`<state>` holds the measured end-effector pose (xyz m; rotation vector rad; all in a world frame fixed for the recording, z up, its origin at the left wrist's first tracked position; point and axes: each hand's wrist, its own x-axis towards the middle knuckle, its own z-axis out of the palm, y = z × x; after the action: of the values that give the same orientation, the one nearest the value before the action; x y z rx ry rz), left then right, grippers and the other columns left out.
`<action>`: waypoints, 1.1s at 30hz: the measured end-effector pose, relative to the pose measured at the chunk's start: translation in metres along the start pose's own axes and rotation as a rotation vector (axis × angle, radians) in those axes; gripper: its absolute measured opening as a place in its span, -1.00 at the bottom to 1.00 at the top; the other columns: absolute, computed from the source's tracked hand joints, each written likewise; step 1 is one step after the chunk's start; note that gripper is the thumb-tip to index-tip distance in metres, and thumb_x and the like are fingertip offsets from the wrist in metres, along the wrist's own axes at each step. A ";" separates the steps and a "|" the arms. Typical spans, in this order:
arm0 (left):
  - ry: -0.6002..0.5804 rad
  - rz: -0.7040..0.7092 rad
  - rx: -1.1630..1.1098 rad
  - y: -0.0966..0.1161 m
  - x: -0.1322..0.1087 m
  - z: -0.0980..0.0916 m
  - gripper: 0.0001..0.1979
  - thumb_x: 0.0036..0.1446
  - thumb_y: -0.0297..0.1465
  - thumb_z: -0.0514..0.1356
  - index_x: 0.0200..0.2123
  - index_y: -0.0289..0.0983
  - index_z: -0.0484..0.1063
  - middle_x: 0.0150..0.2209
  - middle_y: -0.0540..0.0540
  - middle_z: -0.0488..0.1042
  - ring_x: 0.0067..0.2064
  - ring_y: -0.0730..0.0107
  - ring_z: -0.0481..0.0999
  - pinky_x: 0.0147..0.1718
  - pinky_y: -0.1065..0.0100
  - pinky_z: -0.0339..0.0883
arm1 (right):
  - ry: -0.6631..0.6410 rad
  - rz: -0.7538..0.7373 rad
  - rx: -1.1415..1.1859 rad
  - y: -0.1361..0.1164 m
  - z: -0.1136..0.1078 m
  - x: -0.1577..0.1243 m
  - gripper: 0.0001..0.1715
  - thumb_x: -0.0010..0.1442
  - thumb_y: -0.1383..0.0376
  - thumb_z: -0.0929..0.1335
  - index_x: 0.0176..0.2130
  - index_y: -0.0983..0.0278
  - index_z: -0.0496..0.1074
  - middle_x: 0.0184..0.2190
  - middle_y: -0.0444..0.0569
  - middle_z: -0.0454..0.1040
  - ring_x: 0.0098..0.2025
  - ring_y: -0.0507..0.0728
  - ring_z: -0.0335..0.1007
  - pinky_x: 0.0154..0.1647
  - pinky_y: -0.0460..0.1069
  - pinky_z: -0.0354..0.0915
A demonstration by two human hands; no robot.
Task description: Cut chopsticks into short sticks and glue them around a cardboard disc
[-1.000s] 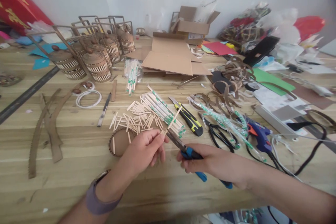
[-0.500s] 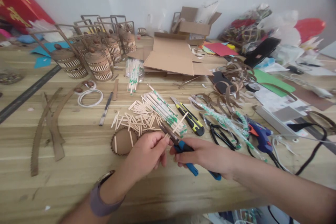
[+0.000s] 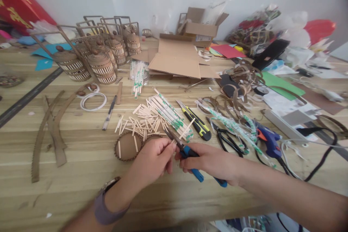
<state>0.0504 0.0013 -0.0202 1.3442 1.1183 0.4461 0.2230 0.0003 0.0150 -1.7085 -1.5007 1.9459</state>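
Note:
My left hand (image 3: 154,156) is closed in a pinch on a short wooden stick (image 3: 173,143), mostly hidden by the fingertips. Wrapped round the blue handles of a pair of pliers (image 3: 197,175), my right hand (image 3: 210,161) holds the dark pointed jaws at the stick, beside my left fingertips. Left of the hands lies a round cardboard piece (image 3: 127,148) with a ridged rim and two sticks on it. A second round piece (image 3: 153,137) is partly covered by my left hand. Just beyond them is a pile of short wooden sticks (image 3: 145,121).
Wrapped sticks (image 3: 165,110), a yellow-black utility knife (image 3: 197,121), black-handled pliers (image 3: 228,137) and a blue glue gun (image 3: 269,139) lie ahead and right. Cardboard strips (image 3: 56,134), a white ring (image 3: 94,101) and a pen (image 3: 109,112) lie left. Lantern-like models (image 3: 102,67) stand behind.
Both hands stay almost in place. The pliers' handles have shifted very slightly left, and the stick at my left fingertips shows less.

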 end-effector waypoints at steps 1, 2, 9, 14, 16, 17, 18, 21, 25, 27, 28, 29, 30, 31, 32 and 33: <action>0.000 0.003 0.003 -0.001 0.000 0.000 -0.68 0.21 -0.17 -0.04 -0.46 -0.23 0.30 -0.69 0.12 0.31 -0.71 0.54 0.14 -0.67 0.48 0.03 | -0.004 0.003 0.011 0.001 0.000 0.000 -0.95 0.01 0.37 0.32 -0.41 0.24 0.37 -0.53 -0.19 0.36 -0.43 0.00 0.30 -0.42 -0.14 0.21; 0.001 0.006 0.008 -0.001 0.000 0.000 -0.68 0.22 -0.17 -0.04 -0.46 -0.23 0.30 -0.69 0.12 0.31 -0.70 0.54 0.15 -0.66 0.48 0.04 | -0.010 0.001 0.018 0.003 0.000 0.001 -0.95 0.01 0.36 0.32 -0.41 0.24 0.36 -0.54 -0.19 0.36 -0.44 0.01 0.30 -0.42 -0.13 0.22; 0.061 0.079 0.116 -0.002 -0.001 0.001 -0.64 0.25 -0.18 -0.06 -0.51 -0.22 0.26 -0.67 0.10 0.29 -0.61 0.48 0.23 -0.54 0.44 0.11 | -0.001 -0.039 -0.123 0.012 0.002 0.009 -0.93 0.05 0.36 0.27 -0.47 0.25 0.28 -0.60 -0.22 0.26 -0.53 -0.02 0.19 -0.52 -0.14 0.19; 0.088 0.078 0.168 0.000 -0.002 0.003 -0.64 0.25 -0.19 -0.07 -0.54 -0.21 0.21 -0.66 0.08 0.28 -0.57 0.44 0.27 -0.51 0.42 0.12 | 0.019 -0.038 -0.228 0.010 0.003 0.011 -0.83 0.16 0.32 0.25 -0.48 0.25 0.26 -0.66 -0.25 0.18 -0.60 -0.03 0.07 -0.59 -0.14 0.09; 0.097 0.074 0.181 0.000 -0.002 0.004 -0.64 0.25 -0.19 -0.07 -0.55 -0.20 0.19 -0.67 0.09 0.27 -0.57 0.43 0.27 -0.50 0.41 0.12 | 0.013 -0.080 -0.251 0.010 0.002 0.012 -0.79 0.17 0.32 0.25 -0.50 0.26 0.26 -0.67 -0.25 0.16 -0.60 -0.04 0.05 -0.58 -0.14 0.07; 0.104 0.072 0.191 -0.001 -0.002 0.004 -0.65 0.24 -0.20 -0.07 -0.56 -0.20 0.18 -0.66 0.09 0.27 -0.56 0.42 0.28 -0.50 0.40 0.12 | 0.009 -0.108 -0.264 0.010 0.002 0.013 -0.78 0.17 0.33 0.24 -0.51 0.26 0.27 -0.68 -0.25 0.16 -0.60 -0.04 0.04 -0.58 -0.13 0.06; 0.111 0.068 0.200 -0.001 -0.002 0.003 -0.65 0.24 -0.20 -0.06 -0.56 -0.19 0.17 -0.66 0.09 0.28 -0.56 0.42 0.29 -0.49 0.40 0.13 | 0.008 -0.130 -0.271 0.011 0.001 0.014 -0.78 0.17 0.32 0.25 -0.51 0.26 0.27 -0.67 -0.25 0.16 -0.60 -0.04 0.04 -0.57 -0.13 0.05; 0.116 0.063 0.202 -0.003 -0.001 0.002 -0.70 0.24 -0.23 -0.04 -0.52 -0.19 0.19 -0.64 0.10 0.31 -0.54 0.42 0.31 -0.48 0.41 0.14 | 0.008 -0.149 -0.262 0.013 -0.001 0.015 -0.81 0.16 0.30 0.26 -0.49 0.26 0.29 -0.65 -0.23 0.19 -0.57 -0.02 0.09 -0.54 -0.12 0.08; 0.089 0.087 0.160 -0.005 -0.001 0.001 -0.70 0.26 -0.22 -0.06 -0.48 -0.20 0.23 -0.63 0.10 0.32 -0.55 0.44 0.31 -0.48 0.42 0.16 | -0.019 -0.116 -0.122 0.009 -0.004 0.013 -0.97 0.06 0.34 0.30 -0.42 0.25 0.35 -0.55 -0.20 0.31 -0.47 0.00 0.22 -0.45 -0.12 0.17; 0.074 0.088 0.135 -0.005 -0.001 0.001 -0.69 0.27 -0.22 -0.07 -0.48 -0.20 0.24 -0.64 0.10 0.32 -0.57 0.45 0.29 -0.50 0.43 0.15 | -0.034 -0.082 -0.056 0.006 -0.005 0.011 -0.96 0.01 0.36 0.31 -0.41 0.25 0.37 -0.54 -0.20 0.34 -0.44 0.00 0.25 -0.42 -0.13 0.18; 0.069 0.084 0.127 -0.005 -0.001 0.001 -0.69 0.27 -0.21 -0.07 -0.48 -0.20 0.24 -0.65 0.10 0.32 -0.58 0.45 0.28 -0.51 0.43 0.15 | -0.041 -0.065 -0.032 0.005 -0.005 0.010 -0.97 0.00 0.36 0.31 -0.42 0.26 0.37 -0.55 -0.20 0.35 -0.44 0.00 0.26 -0.42 -0.13 0.19; 0.065 0.080 0.121 -0.005 -0.001 0.001 -0.68 0.27 -0.21 -0.07 -0.48 -0.20 0.24 -0.65 0.10 0.32 -0.58 0.45 0.28 -0.52 0.43 0.14 | -0.049 -0.053 -0.011 0.004 -0.005 0.010 -0.97 -0.01 0.35 0.32 -0.43 0.26 0.37 -0.55 -0.20 0.35 -0.44 0.00 0.27 -0.42 -0.13 0.19; 0.062 0.075 0.117 -0.005 -0.001 0.001 -0.68 0.27 -0.21 -0.06 -0.49 -0.20 0.24 -0.66 0.10 0.32 -0.59 0.46 0.27 -0.53 0.43 0.14 | -0.056 -0.044 0.007 0.004 -0.005 0.010 -0.97 -0.02 0.35 0.32 -0.44 0.26 0.36 -0.56 -0.20 0.35 -0.45 0.00 0.27 -0.42 -0.13 0.19; 0.058 0.071 0.117 -0.005 -0.001 0.001 -0.67 0.27 -0.21 -0.06 -0.49 -0.21 0.24 -0.66 0.10 0.32 -0.59 0.46 0.26 -0.53 0.44 0.13 | -0.059 -0.038 0.020 0.004 -0.005 0.010 -0.97 -0.02 0.35 0.32 -0.44 0.25 0.36 -0.56 -0.20 0.35 -0.45 0.01 0.28 -0.42 -0.13 0.20; 0.055 0.069 0.119 -0.005 0.000 0.001 -0.67 0.27 -0.20 -0.06 -0.49 -0.21 0.24 -0.66 0.11 0.31 -0.60 0.47 0.25 -0.54 0.44 0.13 | -0.060 -0.035 0.024 0.005 -0.004 0.010 -0.96 -0.03 0.36 0.32 -0.44 0.25 0.35 -0.56 -0.20 0.36 -0.45 0.01 0.28 -0.42 -0.12 0.20; 0.054 0.068 0.121 -0.004 0.000 0.001 -0.67 0.27 -0.20 -0.06 -0.50 -0.21 0.24 -0.67 0.11 0.30 -0.60 0.47 0.24 -0.54 0.44 0.12 | -0.060 -0.036 0.026 0.006 -0.004 0.010 -0.96 -0.04 0.36 0.31 -0.43 0.25 0.35 -0.56 -0.20 0.36 -0.45 0.01 0.28 -0.42 -0.12 0.20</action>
<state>0.0498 -0.0006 -0.0244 1.4868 1.1623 0.4728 0.2254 0.0065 0.0050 -1.6154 -1.5084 2.0060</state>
